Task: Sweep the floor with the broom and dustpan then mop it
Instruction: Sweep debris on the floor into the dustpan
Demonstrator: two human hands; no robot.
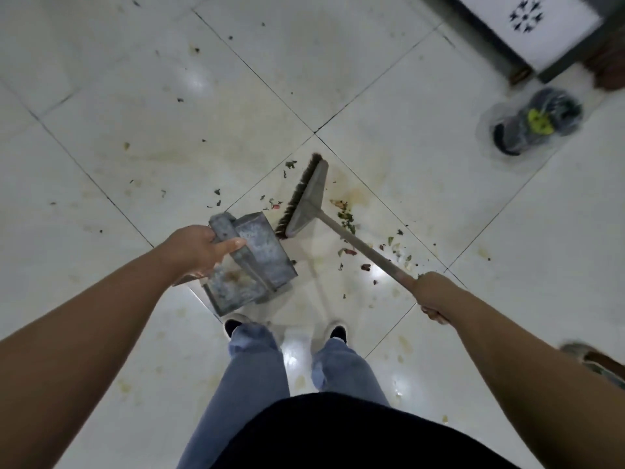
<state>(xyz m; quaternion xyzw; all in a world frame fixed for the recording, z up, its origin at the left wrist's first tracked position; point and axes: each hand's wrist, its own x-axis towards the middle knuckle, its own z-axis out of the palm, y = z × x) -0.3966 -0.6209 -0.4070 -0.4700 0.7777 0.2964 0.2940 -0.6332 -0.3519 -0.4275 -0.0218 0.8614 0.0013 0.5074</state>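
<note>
The left hand (198, 249) grips the dustpan (252, 265) handle; the right hand (431, 294) clasps the broom (306, 198) stick, its bristles at the pan's two o'clock amid leaf scraps (346, 218).

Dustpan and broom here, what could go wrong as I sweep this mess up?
The dustpan, held by the left hand, looks tilted, so scraps could slip under its lip. Many scraps lie behind the broom head, under the handle gripped by the right hand, and may get missed.

Left hand (196, 250) on dustpan (252, 262), right hand (431, 292) on broom (306, 198) (debris (348, 218) between)
</note>
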